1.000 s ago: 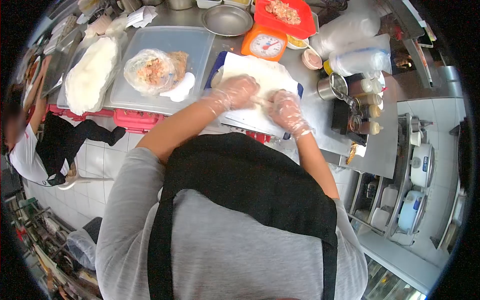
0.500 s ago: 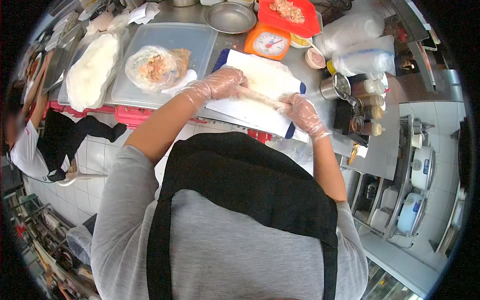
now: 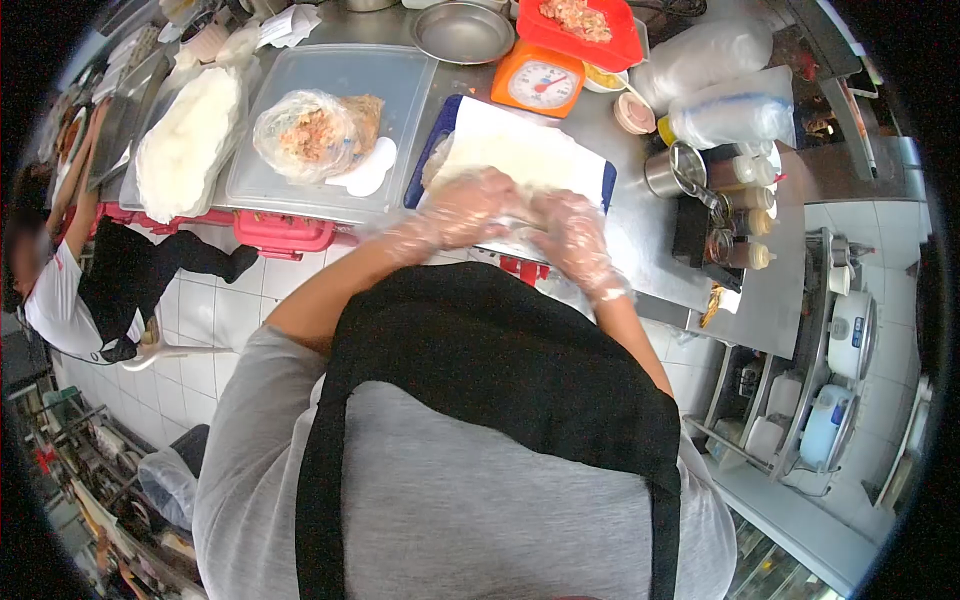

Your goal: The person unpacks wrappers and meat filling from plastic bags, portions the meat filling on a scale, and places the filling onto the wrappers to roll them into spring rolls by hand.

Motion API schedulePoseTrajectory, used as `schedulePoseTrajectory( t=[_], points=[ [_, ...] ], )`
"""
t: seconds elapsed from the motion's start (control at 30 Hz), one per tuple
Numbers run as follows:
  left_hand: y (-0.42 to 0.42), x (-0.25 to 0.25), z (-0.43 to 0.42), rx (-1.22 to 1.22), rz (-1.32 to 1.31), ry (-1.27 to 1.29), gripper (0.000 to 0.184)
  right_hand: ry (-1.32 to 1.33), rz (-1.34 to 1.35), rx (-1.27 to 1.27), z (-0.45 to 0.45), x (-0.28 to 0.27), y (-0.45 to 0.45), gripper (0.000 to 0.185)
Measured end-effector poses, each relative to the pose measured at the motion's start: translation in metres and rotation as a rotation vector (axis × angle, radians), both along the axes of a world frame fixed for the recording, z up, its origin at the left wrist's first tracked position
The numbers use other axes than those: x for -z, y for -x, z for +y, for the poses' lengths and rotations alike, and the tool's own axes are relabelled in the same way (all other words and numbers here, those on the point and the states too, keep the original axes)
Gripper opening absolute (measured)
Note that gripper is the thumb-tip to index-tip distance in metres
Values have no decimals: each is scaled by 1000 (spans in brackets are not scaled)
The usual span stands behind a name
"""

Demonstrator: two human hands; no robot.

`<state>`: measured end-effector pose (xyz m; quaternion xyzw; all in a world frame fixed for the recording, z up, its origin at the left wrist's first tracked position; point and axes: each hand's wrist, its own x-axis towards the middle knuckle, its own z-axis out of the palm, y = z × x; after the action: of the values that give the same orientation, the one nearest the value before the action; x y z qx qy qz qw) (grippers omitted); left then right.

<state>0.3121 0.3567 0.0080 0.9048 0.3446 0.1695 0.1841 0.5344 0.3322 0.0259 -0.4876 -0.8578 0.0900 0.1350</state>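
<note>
Both my hands wear clear plastic gloves and work close together at the near side of a white sheet (image 3: pixel 530 140) on a blue board (image 3: pixel 609 185). My left hand (image 3: pixel 478 205) has its fingers bent downward, blurred by movement. Facing it is my right hand (image 3: pixel 572 228), fingers curled inward. Between them shows a small part of something pale, mostly covered by the gloves. To the left, a clear plastic bag of chopped pinkish filling (image 3: pixel 310 135) rests on a translucent lid (image 3: pixel 270 100), beside a white spoon-like piece (image 3: pixel 372 170).
An orange scale (image 3: pixel 538 82) holds a red tray (image 3: pixel 628 42) of minced meat. A metal bowl (image 3: pixel 462 34) sits behind. Sauce bottles (image 3: pixel 750 198) and a metal pot (image 3: pixel 668 172) stand right. A bagged white mass (image 3: pixel 190 140) and another person (image 3: pixel 90 285) are at left.
Half a second ago my hands were wider apart, gripping the ends of a long pale stick-like thing. They have come together and nearer my body, and that thing is now mostly hidden.
</note>
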Motion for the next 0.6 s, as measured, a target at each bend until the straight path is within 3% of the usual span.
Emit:
schedulePoseTrajectory(
  t=[0.07, 0.1, 0.2, 0.37, 0.43, 0.53, 0.6],
  points=[
    [-23, 24, 6, 29, 164, -16, 41, 123, -149, 44, 4, 6, 21, 35],
    [-15, 19, 5, 7, 68, 30, 34, -3, -7, 25, -3, 7, 16, 30],
    [19, 24, -3, -81, -45, -8, 32, -147, 78, 36, -11, 35, -15, 31],
    [36, 31, -3, -170, 45, -53, 33, 34, -41, 167, -17, 32, -22, 48],
    [30, 6, -6, -143, 63, -58, 37, 67, -68, 178, -16, 13, -10, 55],
    [5, 8, -6, -26, 22, -162, 36, 2, 51, 69, -13, 12, 13, 64],
    [1, 14, -4, -60, 31, -92, 30, 30, 74, 90, -13, 15, 11, 65]
  ],
)
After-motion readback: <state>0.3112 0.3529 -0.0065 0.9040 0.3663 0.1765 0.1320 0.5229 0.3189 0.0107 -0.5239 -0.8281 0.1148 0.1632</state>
